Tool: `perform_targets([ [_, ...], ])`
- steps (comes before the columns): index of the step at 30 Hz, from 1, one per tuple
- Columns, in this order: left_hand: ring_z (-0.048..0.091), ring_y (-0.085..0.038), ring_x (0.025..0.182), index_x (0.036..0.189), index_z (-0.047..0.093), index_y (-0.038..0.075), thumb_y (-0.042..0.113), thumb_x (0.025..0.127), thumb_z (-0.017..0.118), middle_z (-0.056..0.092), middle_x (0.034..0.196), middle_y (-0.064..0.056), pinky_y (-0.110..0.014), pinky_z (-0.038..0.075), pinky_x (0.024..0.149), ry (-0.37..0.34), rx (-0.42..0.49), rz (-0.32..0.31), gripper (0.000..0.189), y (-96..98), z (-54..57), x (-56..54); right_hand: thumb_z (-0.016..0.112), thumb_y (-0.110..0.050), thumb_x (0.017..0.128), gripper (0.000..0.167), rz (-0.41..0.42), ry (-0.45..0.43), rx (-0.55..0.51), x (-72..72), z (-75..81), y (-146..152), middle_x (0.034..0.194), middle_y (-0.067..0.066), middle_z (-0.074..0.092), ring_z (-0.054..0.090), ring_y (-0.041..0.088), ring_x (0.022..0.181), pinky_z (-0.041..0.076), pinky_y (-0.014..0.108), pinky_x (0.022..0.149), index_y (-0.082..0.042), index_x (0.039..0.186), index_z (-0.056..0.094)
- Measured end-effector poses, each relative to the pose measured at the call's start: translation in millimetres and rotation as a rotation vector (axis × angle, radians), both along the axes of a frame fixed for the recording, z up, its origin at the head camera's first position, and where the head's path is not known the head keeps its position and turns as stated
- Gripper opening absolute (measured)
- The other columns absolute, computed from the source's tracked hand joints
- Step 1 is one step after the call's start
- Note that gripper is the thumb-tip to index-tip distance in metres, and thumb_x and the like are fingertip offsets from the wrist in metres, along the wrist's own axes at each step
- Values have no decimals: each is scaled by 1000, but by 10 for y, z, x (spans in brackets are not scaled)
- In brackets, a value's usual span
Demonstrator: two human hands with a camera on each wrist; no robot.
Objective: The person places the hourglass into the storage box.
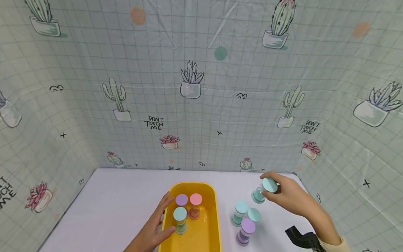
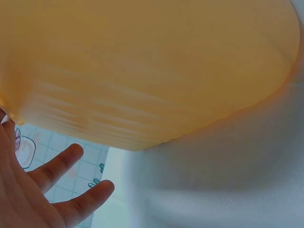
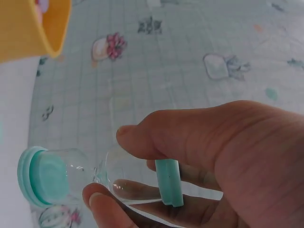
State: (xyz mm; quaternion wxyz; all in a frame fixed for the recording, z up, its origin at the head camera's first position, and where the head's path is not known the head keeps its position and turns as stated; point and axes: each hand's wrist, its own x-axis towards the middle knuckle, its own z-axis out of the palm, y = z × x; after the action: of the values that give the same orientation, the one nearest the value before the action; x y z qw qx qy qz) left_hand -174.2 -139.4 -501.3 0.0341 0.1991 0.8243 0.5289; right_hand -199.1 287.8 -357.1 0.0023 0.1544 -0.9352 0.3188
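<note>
In my right hand (image 1: 288, 196) is a sand timer (image 3: 52, 175) with mint-green caps and sand, held between thumb and fingers around its clear glass. It is tilted above the right part of the table. My left hand (image 1: 154, 224) is at the left rim of a yellow bin (image 1: 217, 224), thumb over the inside; its outer fingers (image 2: 85, 204) stretch straight beside the bin wall. Inside the bin stand a purple-capped timer (image 1: 181, 200), a pink-capped timer (image 1: 195, 200) and a mint-capped timer (image 1: 180, 214) near the left thumb.
Right of the bin, a mint-capped timer (image 1: 240, 207), a second mint-capped timer (image 1: 254, 215) and a purple-capped timer (image 1: 247, 226) cluster on the white table (image 1: 126, 196). A cactus-print cloth (image 1: 201, 115) hangs behind and along both sides.
</note>
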Motion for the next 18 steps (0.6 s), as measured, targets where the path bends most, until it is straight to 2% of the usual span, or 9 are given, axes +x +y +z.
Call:
perform_targets([
  [7, 24, -56, 150, 163, 28, 17, 24, 98, 64, 7, 174, -12, -78, 44, 87, -13, -1, 8, 75, 8, -2, 2, 76, -21, 93, 45, 104, -8, -52, -119, 209, -403, 111, 9, 71, 71, 13, 87, 56, 27, 70, -7, 133, 61],
  [14, 26, -55, 149, 163, 27, 17, 25, 98, 64, 8, 174, -13, -78, 44, 87, -2, -6, 3, 75, 5, -15, -13, 77, -17, 92, 40, 223, 4, -36, -187, 302, -795, 106, 5, 71, 69, 11, 80, 57, 26, 71, -9, 128, 64],
  [18, 25, -55, 149, 163, 26, 18, 25, 99, 63, 7, 174, -12, -78, 43, 88, -18, -6, 7, 75, -3, -5, -7, 75, -18, 93, 39, 286, -31, -38, -211, 320, -990, 105, 4, 71, 67, 10, 77, 57, 26, 69, -8, 129, 64],
])
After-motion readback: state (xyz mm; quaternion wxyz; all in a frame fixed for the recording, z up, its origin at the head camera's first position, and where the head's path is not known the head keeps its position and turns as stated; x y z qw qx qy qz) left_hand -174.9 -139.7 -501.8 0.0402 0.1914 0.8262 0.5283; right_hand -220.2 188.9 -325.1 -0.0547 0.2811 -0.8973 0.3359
